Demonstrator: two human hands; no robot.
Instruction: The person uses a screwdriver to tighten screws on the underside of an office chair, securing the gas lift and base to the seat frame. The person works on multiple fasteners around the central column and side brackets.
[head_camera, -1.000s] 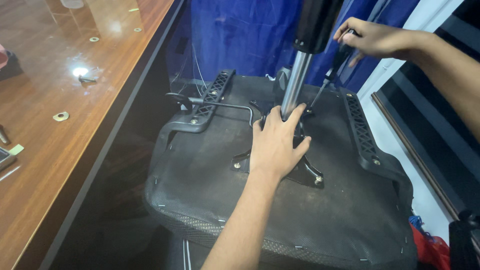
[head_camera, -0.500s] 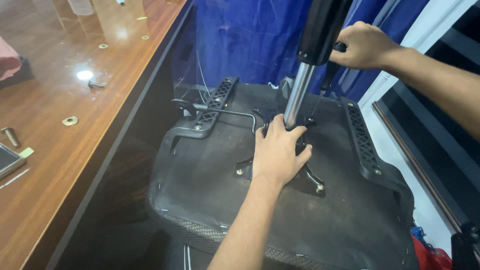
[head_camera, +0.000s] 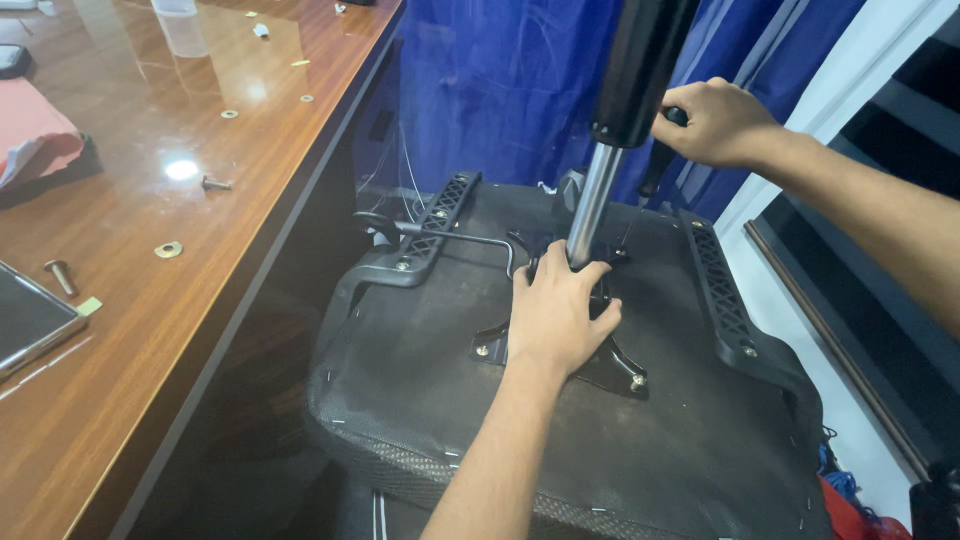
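The gas post (head_camera: 592, 205) rises from the middle of the upturned seat (head_camera: 440, 400), a bright steel shaft below and a thick black sleeve (head_camera: 640, 65) above, leaning slightly toward one o'clock. Its foot sits in the black plate (head_camera: 620, 365) bolted to the seat's underside.

My left hand (head_camera: 555, 320) lies on that plate with the fingers (head_camera: 590, 278) curled around the shaft's foot, thumb at nine o'clock of it, the rest wrapping round the far side. The grip is closed, touching steel.

My right hand (head_camera: 715, 122) is at three o'clock of the sleeve, just beside it, fist fully closed on a dark handle (head_camera: 657, 165) that pokes out above and below my fingers. What the handle's lower end meets I cannot tell; the post hides it.

At ten o'clock of the post's foot a bent lever (head_camera: 450, 235) runs off to the left bracket (head_camera: 430, 225). The right bracket (head_camera: 722, 300) lies at three o'clock, along the seat's other edge.

Farther out, at nine o'clock, is the wooden table (head_camera: 150, 330), with a bolt (head_camera: 60, 277), washers (head_camera: 168, 249) and a red cloth (head_camera: 35, 140) on it. A blue curtain (head_camera: 480, 90) hangs at twelve.
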